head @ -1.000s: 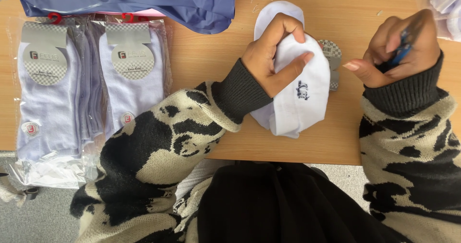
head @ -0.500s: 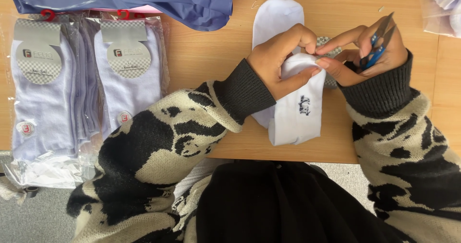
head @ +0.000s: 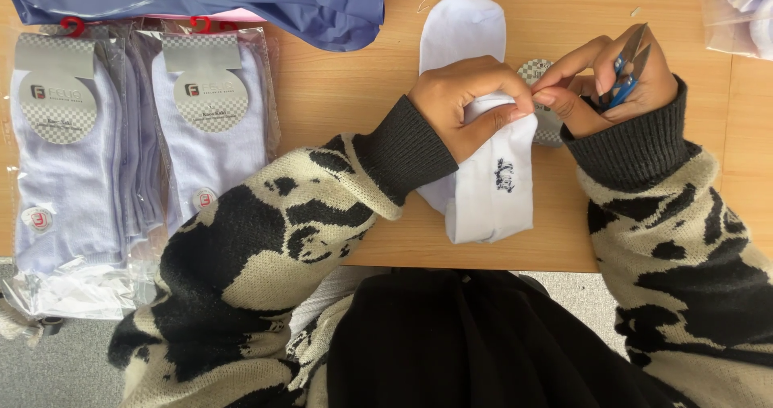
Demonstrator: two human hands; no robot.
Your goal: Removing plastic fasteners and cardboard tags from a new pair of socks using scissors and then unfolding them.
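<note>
The white sock (head: 491, 190) lies lengthwise on the table (head: 354, 102), its dark embroidered mark (head: 505, 174) just below the left hand (head: 467, 102), whose grip pinches the fabric mid-sock. Touching those fingers, the right hand (head: 604, 86) pinches the same fold with blue thread snips (head: 626, 68) tucked in its palm. The blades sit near fabric and fingertips; a slip could nick either. Packaged socks (head: 137, 150) lie well left of the sock.
</note>
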